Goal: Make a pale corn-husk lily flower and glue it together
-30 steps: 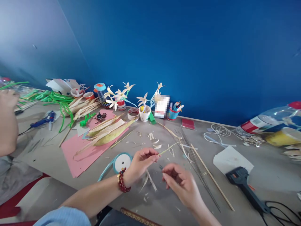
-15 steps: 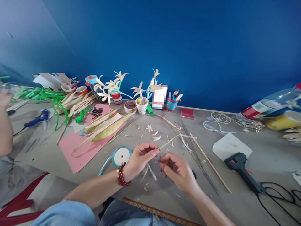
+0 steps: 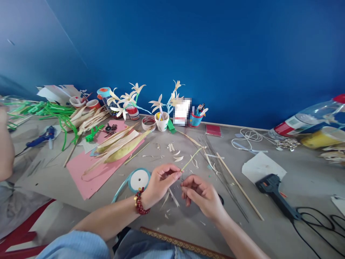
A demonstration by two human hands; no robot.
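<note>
My left hand [image 3: 163,181], with a dark red bead bracelet [image 3: 140,202] at the wrist, pinches a narrow pale green strip [image 3: 192,158] between thumb and fingertips. The strip's free end slants up and to the right over the table. Just below that pinch, my right hand [image 3: 201,198] has its fingertips closed on a thin dark wire [image 3: 182,177], which runs up to the left fingertips. How strip and wire join is hidden by the fingers. Beside the left wrist lies a spool of light blue ribbon [image 3: 139,180]. Husk scraps [image 3: 174,197] lie beneath the hands.
Several long wires [image 3: 229,183] and a wooden stick [image 3: 239,185] lie right of my hands. Further right is a glue gun [image 3: 277,196] with its cord. Husks [image 3: 118,149] cover pink paper [image 3: 83,172]. Flowers stand in a paper cup [image 3: 161,124]. Another person's arm [image 3: 7,147] shows at left.
The strip's free end has swung from leaning right to standing more steeply upward. Both hands keep their pinches at nearly the same place. The view has shifted slightly.
</note>
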